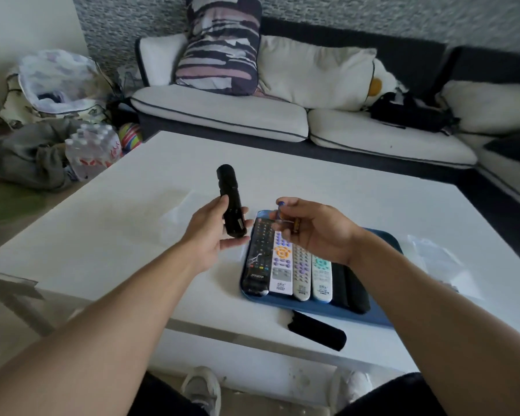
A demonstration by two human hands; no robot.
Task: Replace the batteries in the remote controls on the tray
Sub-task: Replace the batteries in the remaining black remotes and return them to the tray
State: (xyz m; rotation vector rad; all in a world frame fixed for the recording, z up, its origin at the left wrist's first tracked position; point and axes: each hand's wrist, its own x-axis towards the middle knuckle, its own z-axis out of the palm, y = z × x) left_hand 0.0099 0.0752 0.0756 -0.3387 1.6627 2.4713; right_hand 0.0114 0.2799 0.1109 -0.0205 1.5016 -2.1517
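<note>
Your left hand [215, 232] grips the black remote [231, 202]; your right hand [309, 228] pinches batteries [288, 219] beside it, above the tray [382, 321]. Match polarity marks, seat each battery fully.

One black remote [231, 202] held, five remotes [300, 270] on one blue tray [327, 309], one loose black cover [317, 330]
</note>
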